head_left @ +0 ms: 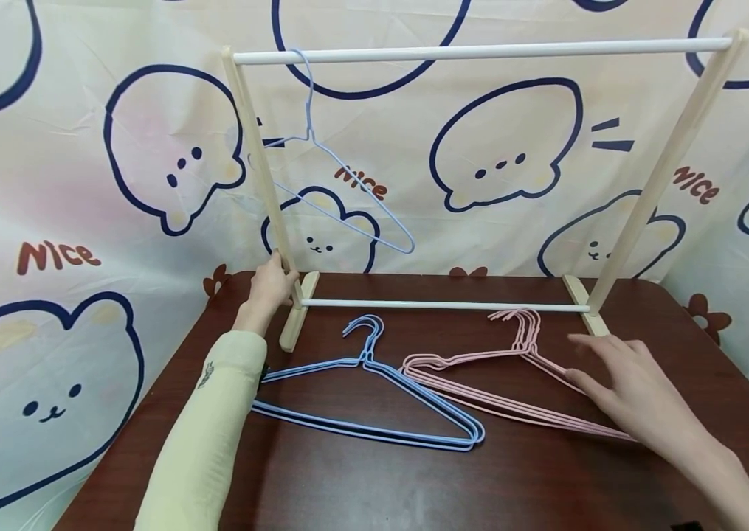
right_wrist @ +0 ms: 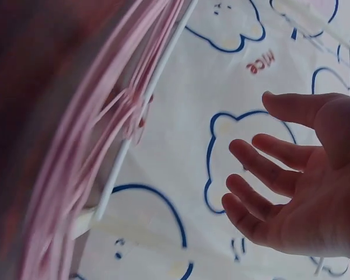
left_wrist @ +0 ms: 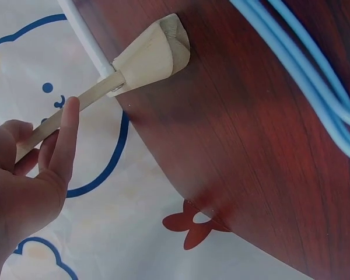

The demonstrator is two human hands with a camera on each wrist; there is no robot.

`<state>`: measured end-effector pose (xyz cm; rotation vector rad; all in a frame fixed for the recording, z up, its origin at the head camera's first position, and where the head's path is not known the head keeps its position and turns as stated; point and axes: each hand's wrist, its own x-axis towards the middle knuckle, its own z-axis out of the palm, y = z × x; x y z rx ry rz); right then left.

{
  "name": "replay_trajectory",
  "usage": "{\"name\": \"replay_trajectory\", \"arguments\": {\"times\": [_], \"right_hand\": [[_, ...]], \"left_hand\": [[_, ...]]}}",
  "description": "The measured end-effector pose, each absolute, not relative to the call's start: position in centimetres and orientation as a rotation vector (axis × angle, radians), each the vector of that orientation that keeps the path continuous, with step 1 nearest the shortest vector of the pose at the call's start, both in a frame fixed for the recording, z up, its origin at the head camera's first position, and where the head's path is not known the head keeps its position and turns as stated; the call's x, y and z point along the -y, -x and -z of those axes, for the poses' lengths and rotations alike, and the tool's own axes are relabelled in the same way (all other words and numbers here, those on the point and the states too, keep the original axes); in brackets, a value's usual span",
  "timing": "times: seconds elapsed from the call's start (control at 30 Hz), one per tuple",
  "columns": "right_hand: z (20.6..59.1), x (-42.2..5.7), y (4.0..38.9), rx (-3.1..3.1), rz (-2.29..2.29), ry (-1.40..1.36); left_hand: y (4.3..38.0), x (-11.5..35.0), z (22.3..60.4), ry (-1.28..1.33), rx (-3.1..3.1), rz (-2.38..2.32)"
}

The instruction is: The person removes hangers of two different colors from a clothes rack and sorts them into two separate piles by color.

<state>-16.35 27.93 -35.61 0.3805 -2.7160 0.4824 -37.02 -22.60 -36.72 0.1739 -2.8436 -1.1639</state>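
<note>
My left hand (head_left: 271, 284) grips the lower part of the left wooden post of a clothes rack (head_left: 261, 158); in the left wrist view the thumb and fingers lie around that post (left_wrist: 92, 96). Over the right side of the table hovers my right hand (head_left: 633, 380), fingers spread and holding nothing, close to a stack of pink hangers (head_left: 480, 387). Several blue hangers (head_left: 374, 431) lie stacked left of the pink ones. One light blue hanger (head_left: 310, 122) hangs from the rack's white top bar (head_left: 480, 51), near its left end, tilted and partly behind the post.
The rack's wooden feet (head_left: 299, 313) stand at the back of the dark brown table (head_left: 374, 487), joined by a white lower bar (head_left: 440, 304). A patterned cloth (head_left: 168, 310) with cartoon bears hangs behind and beside the table.
</note>
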Motion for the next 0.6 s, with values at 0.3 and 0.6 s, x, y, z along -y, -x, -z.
{"name": "replay_trajectory", "arguments": {"times": [0.3, 0.6], "right_hand": [[33.4, -22.9, 18.6, 2.563, -0.478, -0.515], [32.0, -19.4, 20.4, 2.481, -0.523, -0.559]], "left_hand": [[36.7, 22.5, 36.8, -0.166, 2.806, 1.175], [36.6, 22.6, 36.3, -0.166, 2.822, 1.139]]}}
